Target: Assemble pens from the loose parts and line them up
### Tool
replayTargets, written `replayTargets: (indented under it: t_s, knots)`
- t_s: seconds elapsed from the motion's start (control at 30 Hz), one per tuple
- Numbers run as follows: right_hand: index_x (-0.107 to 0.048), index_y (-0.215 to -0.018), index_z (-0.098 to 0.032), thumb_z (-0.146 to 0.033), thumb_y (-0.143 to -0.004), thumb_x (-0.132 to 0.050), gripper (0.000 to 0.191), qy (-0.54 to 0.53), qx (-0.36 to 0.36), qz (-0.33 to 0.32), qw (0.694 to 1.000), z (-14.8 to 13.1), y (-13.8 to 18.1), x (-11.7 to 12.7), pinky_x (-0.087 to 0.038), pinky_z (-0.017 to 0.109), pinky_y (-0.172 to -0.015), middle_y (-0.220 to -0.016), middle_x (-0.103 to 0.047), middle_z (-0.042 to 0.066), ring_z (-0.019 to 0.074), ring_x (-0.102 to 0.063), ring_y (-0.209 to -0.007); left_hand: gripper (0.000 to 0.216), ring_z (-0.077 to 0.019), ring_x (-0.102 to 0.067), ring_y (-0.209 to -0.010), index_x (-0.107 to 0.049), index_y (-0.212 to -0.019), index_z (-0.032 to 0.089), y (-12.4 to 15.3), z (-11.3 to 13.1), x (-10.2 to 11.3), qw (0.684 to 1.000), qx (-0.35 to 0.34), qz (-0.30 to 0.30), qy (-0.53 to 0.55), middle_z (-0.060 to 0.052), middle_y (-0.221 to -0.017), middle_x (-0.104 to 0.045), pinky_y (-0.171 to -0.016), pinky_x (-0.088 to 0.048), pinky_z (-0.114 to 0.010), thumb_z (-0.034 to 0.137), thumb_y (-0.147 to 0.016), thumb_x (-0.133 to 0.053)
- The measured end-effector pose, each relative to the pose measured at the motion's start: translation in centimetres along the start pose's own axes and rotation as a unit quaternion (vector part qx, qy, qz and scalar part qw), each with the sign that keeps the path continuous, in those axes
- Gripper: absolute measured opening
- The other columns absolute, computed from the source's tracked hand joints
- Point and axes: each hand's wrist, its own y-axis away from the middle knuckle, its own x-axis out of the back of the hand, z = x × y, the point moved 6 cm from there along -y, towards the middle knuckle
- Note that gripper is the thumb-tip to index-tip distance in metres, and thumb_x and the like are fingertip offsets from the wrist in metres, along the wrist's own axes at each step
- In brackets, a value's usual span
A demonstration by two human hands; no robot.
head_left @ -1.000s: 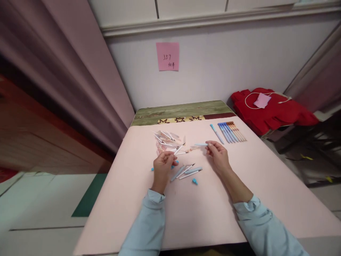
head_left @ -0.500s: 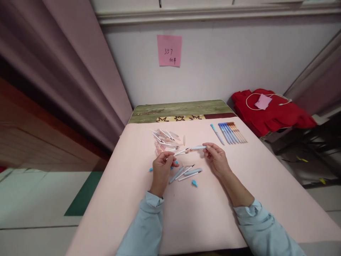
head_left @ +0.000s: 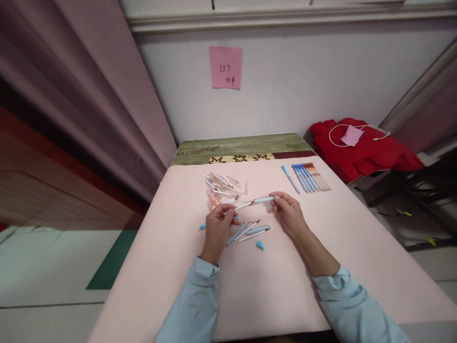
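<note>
My right hand (head_left: pixel 291 214) pinches a light blue pen barrel (head_left: pixel 263 200) at its right end, held just above the pink table cover (head_left: pixel 250 286). My left hand (head_left: pixel 217 226) pinches a thin white refill (head_left: pixel 243 206) whose tip meets the open end of the barrel. Under and between my hands lie loose pen parts (head_left: pixel 250 230): barrels, refills and a small blue cap (head_left: pixel 261 245). Behind my left hand lies a heap of several pinkish pen parts (head_left: pixel 221 188).
A neat row of several blue and orange pens (head_left: pixel 310 176) lies at the far right of the cover, one blue pen (head_left: pixel 290 179) apart on its left. A red cloth bundle (head_left: pixel 360 147) with a white cord sits right of the table. A pink note (head_left: pixel 225 66) hangs on the wall.
My hands have come closer together, and the white refill in my left hand now lines up with the barrel in my right hand and meets its open end.
</note>
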Motion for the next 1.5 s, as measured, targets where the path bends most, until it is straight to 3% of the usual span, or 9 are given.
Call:
replayTargets:
  t_s: [0.23, 0.4, 0.53, 0.67, 0.93, 1.17, 1.5]
  knots:
    - [-0.074, -0.085, -0.019, -0.036, -0.074, -0.077, 0.021, 0.010, -0.040, -0.092, 0.995, 0.3, 0.8, -1.5, -0.042, 0.022, -0.054, -0.064, -0.063, -0.001, 0.0083, -0.048, -0.053, 0.025, -0.0093, -0.058, -0.053, -0.062, -0.088, 0.017, 0.2, 0.5, 0.3, 0.994, -0.002, 0.016, 0.105, 0.003, -0.069, -0.062, -0.060, -0.057, -0.029, 0.035, -0.075, -0.073]
    - [-0.073, -0.091, -0.018, -0.039, -0.073, -0.080, 0.028, 0.042, -0.057, -0.166, 0.984, 0.9, 1.6, -2.6, -0.045, 0.023, -0.054, -0.073, -0.070, 0.002, 0.0101, -0.055, -0.055, 0.025, -0.0068, -0.054, -0.055, -0.060, -0.079, 0.016, 0.0, 0.5, 0.8, 0.983, -0.001, 0.039, 0.179, 0.003, -0.072, -0.061, -0.061, -0.056, -0.026, 0.037, -0.076, -0.074]
    - [-0.071, -0.098, -0.019, -0.041, -0.070, -0.083, 0.038, 0.087, -0.084, -0.210, 0.970, 1.6, 2.3, -3.4, -0.048, 0.025, -0.058, -0.077, -0.072, 0.003, 0.0136, -0.063, -0.062, 0.027, -0.0066, -0.054, -0.056, -0.059, -0.078, 0.017, 0.0, 0.4, 0.8, 0.985, -0.008, 0.041, 0.169, 0.003, -0.071, -0.059, -0.061, -0.054, -0.025, 0.039, -0.076, -0.075]
    - [-0.071, -0.096, -0.018, -0.043, -0.074, -0.080, 0.035, 0.130, -0.054, -0.244, 0.959, 1.8, 2.8, -4.1, -0.048, 0.027, -0.061, -0.075, -0.072, 0.002, 0.0156, -0.065, -0.064, 0.028, -0.0077, -0.053, -0.054, -0.057, -0.074, 0.018, 0.2, 0.3, 0.2, 0.992, -0.019, 0.020, 0.127, 0.005, -0.061, -0.054, -0.060, -0.051, -0.024, 0.039, -0.075, -0.075]
    - [-0.077, -0.086, -0.022, -0.041, -0.078, -0.077, 0.020, 0.286, 0.137, -0.208, 0.925, -0.4, 2.7, -4.1, -0.049, 0.032, -0.069, -0.086, -0.071, 0.006, 0.0211, -0.063, -0.080, 0.022, -0.0079, -0.051, -0.051, -0.064, -0.077, 0.017, 0.8, 0.1, -1.0, 0.997, -0.036, -0.037, 0.064, 0.005, -0.058, -0.053, -0.051, -0.042, -0.021, 0.035, -0.075, -0.075]
    - [-0.078, -0.088, -0.022, -0.042, -0.079, -0.076, 0.022, 0.254, 0.108, -0.187, 0.943, -0.1, 2.6, -3.9, -0.048, 0.030, -0.064, -0.085, -0.071, 0.006, 0.0192, -0.062, -0.072, 0.029, -0.0088, -0.055, -0.055, -0.064, -0.097, 0.019, 0.6, 0.8, -0.2, 0.995, -0.046, -0.010, 0.090, 0.002, -0.072, -0.063, -0.056, -0.049, -0.024, 0.036, -0.076, -0.074]
    - [-0.078, -0.086, -0.023, -0.039, -0.080, -0.073, 0.018, 0.276, 0.136, -0.178, 0.935, -0.8, 2.8, -4.0, -0.048, 0.031, -0.064, -0.083, -0.071, 0.006, 0.0205, -0.063, -0.074, 0.022, -0.0106, -0.057, -0.059, -0.068, -0.092, 0.019, 1.2, 1.2, -0.5, 0.994, -0.106, 0.013, 0.011, 0.001, -0.071, -0.063, -0.057, -0.051, -0.024, 0.034, -0.077, -0.073]
